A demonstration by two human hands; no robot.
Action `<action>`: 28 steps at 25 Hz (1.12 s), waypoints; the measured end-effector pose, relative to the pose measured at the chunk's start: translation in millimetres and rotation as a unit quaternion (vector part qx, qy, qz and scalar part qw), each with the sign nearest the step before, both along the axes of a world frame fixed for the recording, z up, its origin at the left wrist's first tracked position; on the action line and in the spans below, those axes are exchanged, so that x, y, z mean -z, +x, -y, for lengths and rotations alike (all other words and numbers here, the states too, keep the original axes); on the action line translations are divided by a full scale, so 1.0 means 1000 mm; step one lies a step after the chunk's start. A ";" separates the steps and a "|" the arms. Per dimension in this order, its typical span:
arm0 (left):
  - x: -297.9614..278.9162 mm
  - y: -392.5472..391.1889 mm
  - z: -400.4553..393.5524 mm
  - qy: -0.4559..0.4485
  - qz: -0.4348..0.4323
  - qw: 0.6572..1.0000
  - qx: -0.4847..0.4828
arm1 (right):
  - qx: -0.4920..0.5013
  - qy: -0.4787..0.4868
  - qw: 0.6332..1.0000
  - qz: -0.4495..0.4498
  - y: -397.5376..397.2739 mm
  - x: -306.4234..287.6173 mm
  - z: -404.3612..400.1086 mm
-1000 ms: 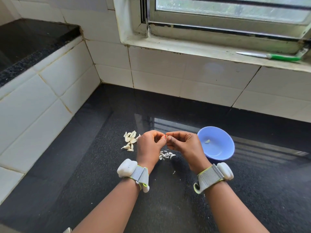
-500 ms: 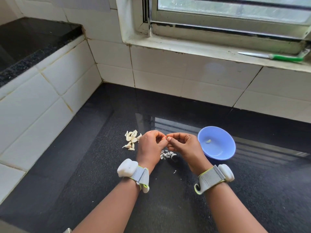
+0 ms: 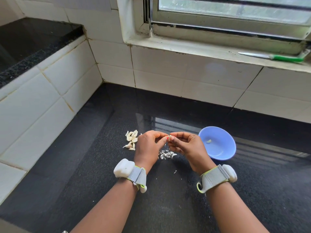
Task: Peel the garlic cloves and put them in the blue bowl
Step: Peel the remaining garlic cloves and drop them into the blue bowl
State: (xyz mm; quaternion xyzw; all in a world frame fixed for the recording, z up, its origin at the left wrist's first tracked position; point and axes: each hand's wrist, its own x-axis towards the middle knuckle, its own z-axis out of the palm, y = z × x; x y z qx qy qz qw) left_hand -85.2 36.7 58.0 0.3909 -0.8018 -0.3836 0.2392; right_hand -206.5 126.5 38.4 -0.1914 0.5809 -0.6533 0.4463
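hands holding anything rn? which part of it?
Yes: one garlic clove, pinched between the fingertips of the left hand and right hand, one from each side. Which end each grips cannot be told.

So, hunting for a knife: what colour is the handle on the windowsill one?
Green handle, seen from the head view.

Both forearms reached forward side by side, each wrist strapped with a grey band. The left hand [image 3: 149,145] and the right hand [image 3: 186,146] met fingertip to fingertip above the surface, fingers curled inward, pinching one small garlic clove [image 3: 169,137] between them.
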 end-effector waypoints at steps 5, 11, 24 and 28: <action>0.001 -0.003 0.001 -0.047 0.010 0.999 0.019 | -0.011 0.011 1.000 -0.026 0.000 -0.001 0.002; 0.007 -0.008 0.000 -0.081 0.031 0.996 0.030 | -0.019 0.014 0.999 -0.035 -0.001 0.000 0.001; 0.005 -0.006 0.001 -0.037 0.008 0.999 -0.024 | -0.002 -0.025 0.985 0.169 0.008 -0.005 0.003; 0.005 -0.006 -0.001 -0.032 0.013 0.999 -0.022 | 0.006 -0.012 0.992 0.124 0.009 -0.006 0.003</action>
